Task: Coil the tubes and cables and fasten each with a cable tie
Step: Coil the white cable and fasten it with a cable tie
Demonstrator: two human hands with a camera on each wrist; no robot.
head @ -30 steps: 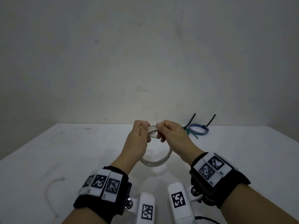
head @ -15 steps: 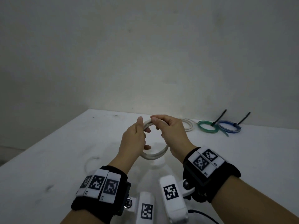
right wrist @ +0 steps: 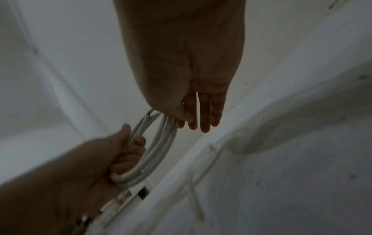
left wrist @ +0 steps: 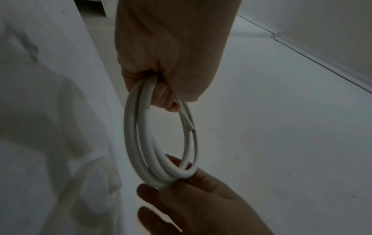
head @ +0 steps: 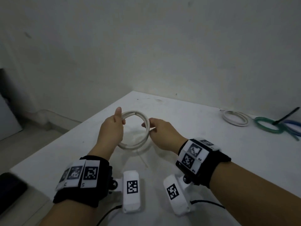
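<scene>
A white cable coil (head: 136, 143) hangs upright between my two hands above the near left corner of the table (head: 203, 144). My left hand (head: 114, 126) grips its left side in a fist, thumb up; the left wrist view shows those fingers curled round the loops (left wrist: 132, 143). My right hand (head: 150, 128) pinches the right side between thumb and forefinger, while its other fingers (right wrist: 205, 114) stay straight. One cut end of the cable (left wrist: 190, 125) sticks out inside the loop. A thin white cable tie (head: 143, 160) lies on the table under the coil.
At the back right lie a second white coil (head: 236, 119), a green coil (head: 267, 126) and a blue coil (head: 293, 126) with a black cable tie (head: 286, 115). The table's left edge drops to the floor (head: 32, 144). A dark object (head: 11, 190) sits at lower left.
The head view has swung left and down. My right hand has slid from the top of the coil to its right side. My left hand keeps its grip.
</scene>
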